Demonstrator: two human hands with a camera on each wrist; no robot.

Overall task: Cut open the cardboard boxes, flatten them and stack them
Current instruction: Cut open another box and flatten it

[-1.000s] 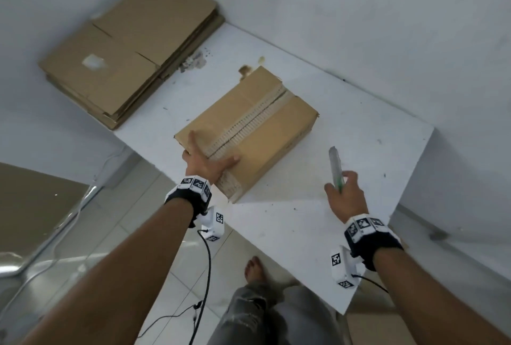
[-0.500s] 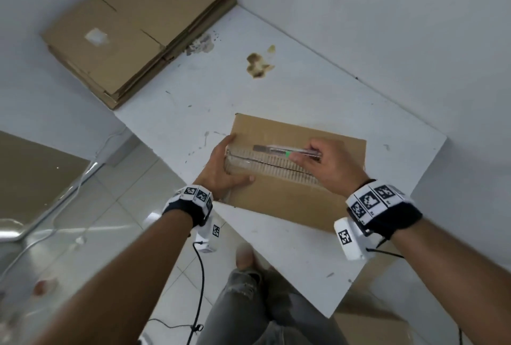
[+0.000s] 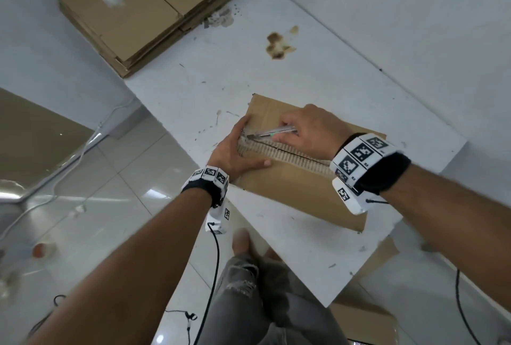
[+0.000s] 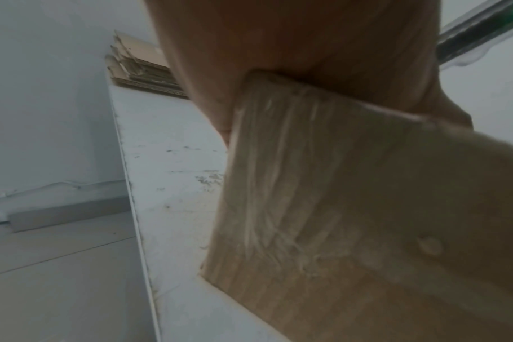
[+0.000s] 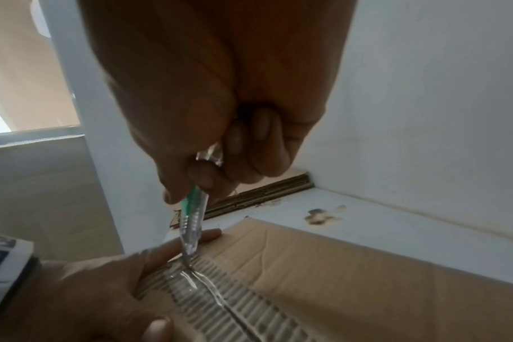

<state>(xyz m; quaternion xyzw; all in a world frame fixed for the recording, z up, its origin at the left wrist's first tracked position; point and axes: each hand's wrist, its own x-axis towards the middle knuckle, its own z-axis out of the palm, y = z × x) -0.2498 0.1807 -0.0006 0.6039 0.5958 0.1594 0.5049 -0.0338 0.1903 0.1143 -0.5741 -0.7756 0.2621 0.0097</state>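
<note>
A brown cardboard box (image 3: 290, 195) lies on the white table (image 3: 304, 73), near its front edge, with a clear-taped seam (image 5: 220, 296) across its top. My left hand (image 3: 235, 151) lies flat over the box's left end, fingers straight, thumb stretched along the top. The right hand (image 3: 307, 134) grips a clear utility knife (image 3: 272, 133) with a green slider. Its blade tip touches the left end of the seam, just beside the left fingers (image 5: 173, 247). In the left wrist view only the palm (image 4: 293, 46), the taped box end (image 4: 322, 208) and the knife (image 4: 478, 30) show.
A stack of flattened cardboard (image 3: 143, 4) lies at the table's far left corner against the wall. A brown stain (image 3: 278, 46) marks the table behind the box. Another cardboard box (image 3: 367, 314) sits under the table by my legs. Cables trail over the tiled floor.
The box has been turned and drawn toward the front edge. My right hand has brought the knife from the table's right side onto the seam, then slid it left to the left hand.
</note>
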